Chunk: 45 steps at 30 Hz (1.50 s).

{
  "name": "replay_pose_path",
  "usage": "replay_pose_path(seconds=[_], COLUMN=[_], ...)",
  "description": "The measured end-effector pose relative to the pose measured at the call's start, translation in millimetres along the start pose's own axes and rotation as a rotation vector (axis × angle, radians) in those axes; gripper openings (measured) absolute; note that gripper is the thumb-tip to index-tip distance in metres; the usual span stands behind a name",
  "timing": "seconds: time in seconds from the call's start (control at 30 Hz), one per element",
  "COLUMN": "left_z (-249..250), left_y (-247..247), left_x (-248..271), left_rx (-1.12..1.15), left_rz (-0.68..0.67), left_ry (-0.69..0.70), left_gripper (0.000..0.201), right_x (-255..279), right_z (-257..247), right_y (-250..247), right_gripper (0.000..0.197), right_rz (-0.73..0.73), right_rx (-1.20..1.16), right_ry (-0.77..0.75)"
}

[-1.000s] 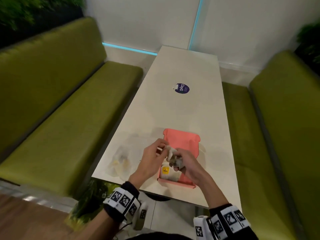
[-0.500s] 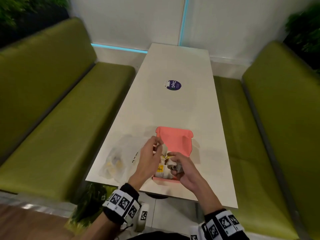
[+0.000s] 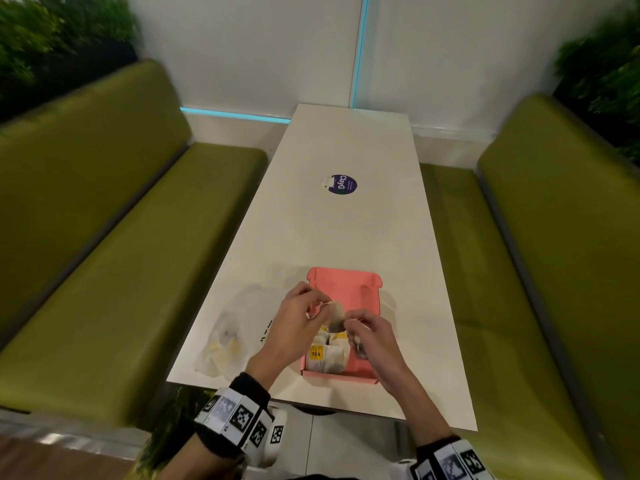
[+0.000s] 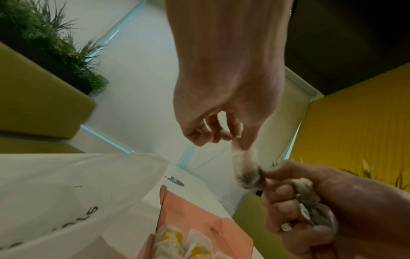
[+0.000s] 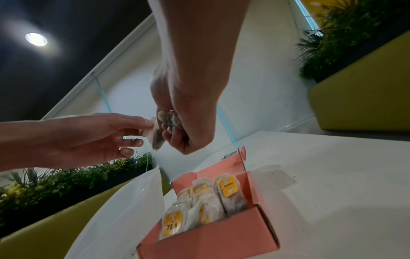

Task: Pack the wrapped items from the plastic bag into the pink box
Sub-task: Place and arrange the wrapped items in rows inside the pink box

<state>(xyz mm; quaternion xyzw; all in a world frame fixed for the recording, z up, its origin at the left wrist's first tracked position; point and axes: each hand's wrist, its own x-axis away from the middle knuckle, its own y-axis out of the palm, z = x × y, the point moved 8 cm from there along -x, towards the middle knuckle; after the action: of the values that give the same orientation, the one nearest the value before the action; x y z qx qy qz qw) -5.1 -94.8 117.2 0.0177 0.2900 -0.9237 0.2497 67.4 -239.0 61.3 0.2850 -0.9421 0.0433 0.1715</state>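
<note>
The open pink box [image 3: 362, 370] lies at the table's near edge, its lid [image 3: 343, 284] folded back. Several wrapped tea bags [image 5: 199, 206] with yellow tags stand inside. Just above the box, my left hand [image 3: 320, 306] pinches the top of one wrapped tea bag [image 4: 246, 168]. My right hand [image 3: 349, 322] pinches that bag's lower end and grips a crumpled bunch of more tea bags [image 4: 310, 206] in its palm. The plastic bag [image 3: 228, 337] lies to the left of the box, with yellow tags showing through it.
The white table [image 3: 346, 230] is long and narrow, with a round purple sticker [image 3: 343, 184] at its middle. Green benches [image 3: 104, 254] run along both sides. Plants [image 3: 52, 36] stand behind the backrests.
My hands have drawn slightly apart over the box, and one tea bag is now stretched between them. The box and plastic bag have not moved.
</note>
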Motion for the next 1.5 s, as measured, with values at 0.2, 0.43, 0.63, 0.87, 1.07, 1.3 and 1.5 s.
replay_pose_path(seconds=[0.2,0.43,0.63,0.87,1.07,1.3,1.5], left_z=[11,16,26,27,20,30,30], left_y=[2,5,13,13,30,33,40], left_x=[-10,-14,-18,-15,-2,-2,1], left_rx=[0.030,0.093,0.137,0.107,0.091,0.114,0.154], left_rz=[-0.071,-0.088,-0.152,-0.176,-0.239,-0.256,-0.286], left_ry=[-0.007,0.009,0.034,0.056,0.074,0.099,0.093], left_gripper=[0.010,0.012,0.013,0.011,0.010,0.010,0.011], right_x=[0,5,-2,3,6,14,17], right_z=[2,-18,-54,-43,-28,-32,-35], right_y=[-12,-27,-14,-7,-15,-17,-21], right_gripper=[0.020,0.016,0.013,0.016,0.009,0.012,0.013], right_rz=[-0.021,0.041,-0.038,-0.096,-0.092,-0.037,0.010], right_rx=[-0.204,-0.008,0.182,0.295,0.375,0.359,0.510], right_ry=[0.023,-0.096,-0.287,-0.296,-0.278,-0.302,-0.334])
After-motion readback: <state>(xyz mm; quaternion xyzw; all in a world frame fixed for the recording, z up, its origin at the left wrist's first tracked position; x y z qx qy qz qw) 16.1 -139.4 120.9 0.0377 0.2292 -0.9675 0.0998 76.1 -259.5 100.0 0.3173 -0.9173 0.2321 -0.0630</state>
